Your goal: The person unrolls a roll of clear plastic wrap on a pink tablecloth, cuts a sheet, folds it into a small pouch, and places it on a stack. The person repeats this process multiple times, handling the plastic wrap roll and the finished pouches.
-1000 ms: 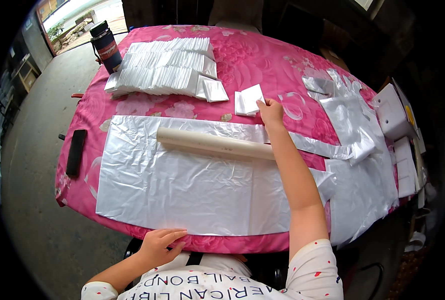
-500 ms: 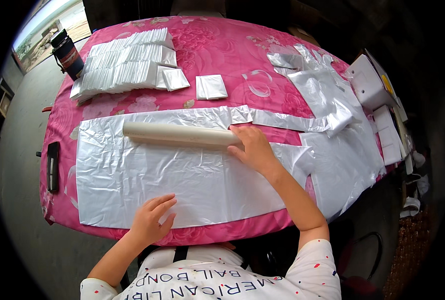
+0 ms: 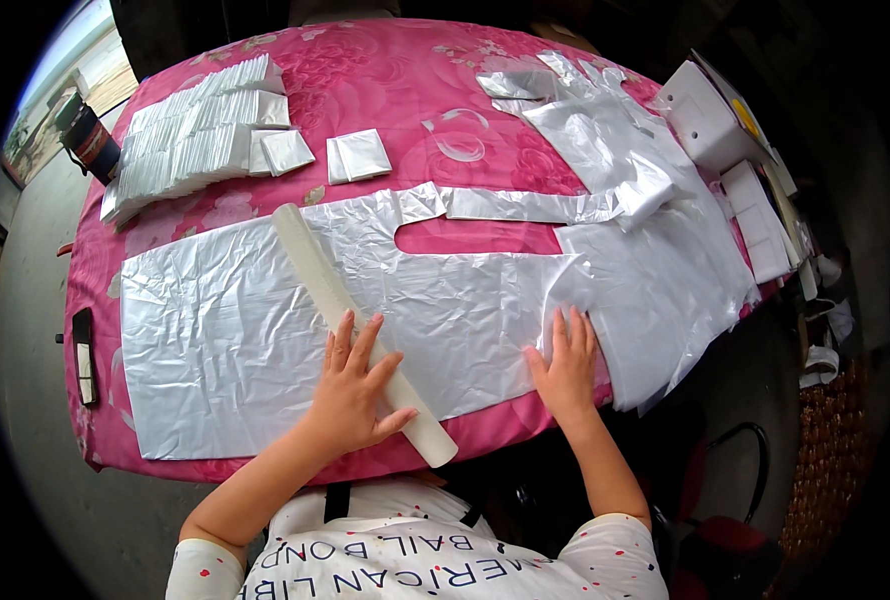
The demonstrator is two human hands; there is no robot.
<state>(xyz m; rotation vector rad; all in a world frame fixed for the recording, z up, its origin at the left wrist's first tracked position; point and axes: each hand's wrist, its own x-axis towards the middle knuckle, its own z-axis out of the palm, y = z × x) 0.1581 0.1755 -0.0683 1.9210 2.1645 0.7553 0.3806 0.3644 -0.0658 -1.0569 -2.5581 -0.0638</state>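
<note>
A flat whitish plastic bag lies spread near the front edge of the table, with a long opening at its upper right. Diagonally across it rests an off-white tube, its lower end at the table's front edge. My left hand lies over the tube's lower half, fingers spread and not wrapped round it. At the bag's right end my right hand touches the plastic, fingers stretched out. More loose plastic bags are heaped just right of that hand.
Rows of folded plastic packets stand at the back left, with a separate folded packet to their right. A dark bottle and a phone-like black object are at the left edge. White boxes stand right; a red chair is below.
The tube has swung from lying crosswise to a diagonal. My right hand has left it and moved down and right to the bag's end. My left hand has moved up onto the tube.
</note>
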